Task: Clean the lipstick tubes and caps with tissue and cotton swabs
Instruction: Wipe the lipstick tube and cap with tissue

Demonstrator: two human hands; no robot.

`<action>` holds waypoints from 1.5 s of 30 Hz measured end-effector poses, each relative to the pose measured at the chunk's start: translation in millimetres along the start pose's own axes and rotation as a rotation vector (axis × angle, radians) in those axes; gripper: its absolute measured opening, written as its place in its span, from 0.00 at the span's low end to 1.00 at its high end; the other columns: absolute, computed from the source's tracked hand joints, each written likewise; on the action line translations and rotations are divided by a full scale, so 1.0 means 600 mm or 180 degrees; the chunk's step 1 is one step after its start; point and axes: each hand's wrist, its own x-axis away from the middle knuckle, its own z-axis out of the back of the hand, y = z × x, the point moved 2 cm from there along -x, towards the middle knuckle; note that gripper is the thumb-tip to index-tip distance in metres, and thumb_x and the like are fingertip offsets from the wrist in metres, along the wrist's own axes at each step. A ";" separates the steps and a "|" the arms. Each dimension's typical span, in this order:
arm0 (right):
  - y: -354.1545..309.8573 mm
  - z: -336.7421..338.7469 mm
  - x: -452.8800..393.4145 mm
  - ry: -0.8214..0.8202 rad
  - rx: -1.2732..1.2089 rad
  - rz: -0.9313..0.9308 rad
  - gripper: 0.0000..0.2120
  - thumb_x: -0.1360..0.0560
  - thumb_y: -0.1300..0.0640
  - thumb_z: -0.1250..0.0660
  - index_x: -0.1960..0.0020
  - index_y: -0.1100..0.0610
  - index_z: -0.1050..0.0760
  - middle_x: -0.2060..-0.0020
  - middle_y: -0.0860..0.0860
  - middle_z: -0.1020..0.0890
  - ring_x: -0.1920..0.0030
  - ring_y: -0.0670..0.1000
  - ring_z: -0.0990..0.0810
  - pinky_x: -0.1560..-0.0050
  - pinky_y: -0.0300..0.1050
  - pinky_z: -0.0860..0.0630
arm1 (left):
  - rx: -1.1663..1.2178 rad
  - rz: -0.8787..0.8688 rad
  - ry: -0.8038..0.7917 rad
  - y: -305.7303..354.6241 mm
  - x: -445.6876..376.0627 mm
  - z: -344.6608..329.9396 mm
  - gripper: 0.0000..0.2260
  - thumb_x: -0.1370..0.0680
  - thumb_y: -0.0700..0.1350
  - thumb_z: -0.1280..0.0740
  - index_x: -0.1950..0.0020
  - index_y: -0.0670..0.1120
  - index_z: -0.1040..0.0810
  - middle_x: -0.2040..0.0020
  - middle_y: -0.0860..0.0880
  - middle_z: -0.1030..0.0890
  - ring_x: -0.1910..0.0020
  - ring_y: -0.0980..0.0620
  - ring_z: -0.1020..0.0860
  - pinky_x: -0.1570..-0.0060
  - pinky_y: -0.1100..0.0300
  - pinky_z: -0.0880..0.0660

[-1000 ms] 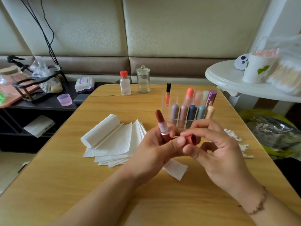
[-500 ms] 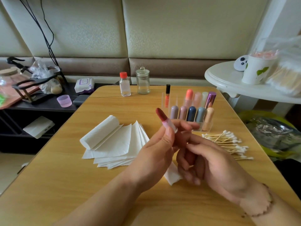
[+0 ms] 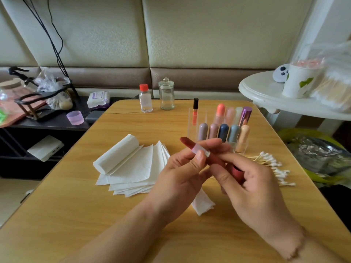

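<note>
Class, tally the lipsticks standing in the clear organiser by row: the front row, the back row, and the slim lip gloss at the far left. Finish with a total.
Front row: 5
Back row: 4
Lip gloss: 1
Total in the organiser: 10

Matt wood-grain table (image 3: pixel 133 215), soft white paper tissue (image 3: pixel 136 166), clear glass jar (image 3: pixel 166 95)
</note>
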 end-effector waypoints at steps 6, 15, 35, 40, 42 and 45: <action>-0.014 0.003 0.010 0.0762 0.1643 0.1196 0.12 0.24 0.50 0.28 0.54 0.60 0.17 0.70 0.37 0.35 0.73 0.42 0.35 0.72 0.37 0.29 | 0.0023 0.0031 0.0089 0.002 0.003 -0.006 0.18 0.23 0.50 0.31 0.36 0.44 0.21 0.37 0.40 0.21 0.35 0.42 0.25 0.36 0.49 0.28; -0.032 0.009 0.014 0.1300 0.2743 0.2026 0.12 0.28 0.65 0.25 0.69 0.60 0.21 0.78 0.52 0.27 0.78 0.56 0.29 0.77 0.44 0.32 | 0.0037 0.0020 0.0366 -0.006 0.006 -0.010 0.20 0.30 0.54 0.25 0.44 0.43 0.16 0.46 0.41 0.16 0.41 0.42 0.20 0.40 0.53 0.25; 0.006 0.014 -0.004 0.0168 -0.0114 0.0161 0.18 0.22 0.35 0.39 0.48 0.50 0.33 0.71 0.45 0.29 0.74 0.43 0.32 0.71 0.34 0.35 | -0.1231 0.0025 0.0735 -0.004 0.001 0.003 0.15 0.20 0.56 0.41 0.41 0.46 0.31 0.65 0.52 0.33 0.67 0.52 0.35 0.61 0.56 0.28; 0.026 0.016 -0.010 0.0099 -0.0997 -0.0495 0.26 0.31 0.28 0.33 0.51 0.49 0.30 0.72 0.49 0.31 0.74 0.47 0.35 0.74 0.41 0.35 | -0.0898 0.0134 0.0590 0.001 0.004 0.006 0.18 0.20 0.56 0.44 0.47 0.45 0.22 0.65 0.49 0.35 0.68 0.53 0.38 0.66 0.59 0.36; 0.026 0.016 -0.013 0.0246 -0.1173 -0.0526 0.20 0.30 0.32 0.30 0.54 0.48 0.26 0.73 0.49 0.29 0.76 0.49 0.34 0.77 0.43 0.36 | -0.1013 0.0100 0.0610 0.003 0.003 0.005 0.17 0.20 0.55 0.43 0.50 0.44 0.22 0.66 0.48 0.38 0.69 0.53 0.40 0.69 0.62 0.38; 0.020 0.019 -0.017 0.0416 -0.0963 -0.0508 0.13 0.31 0.42 0.29 0.54 0.50 0.21 0.72 0.44 0.24 0.75 0.43 0.30 0.74 0.34 0.33 | -0.1143 0.0115 0.0631 0.005 0.003 0.002 0.13 0.21 0.54 0.40 0.55 0.45 0.23 0.68 0.49 0.39 0.71 0.53 0.42 0.71 0.63 0.40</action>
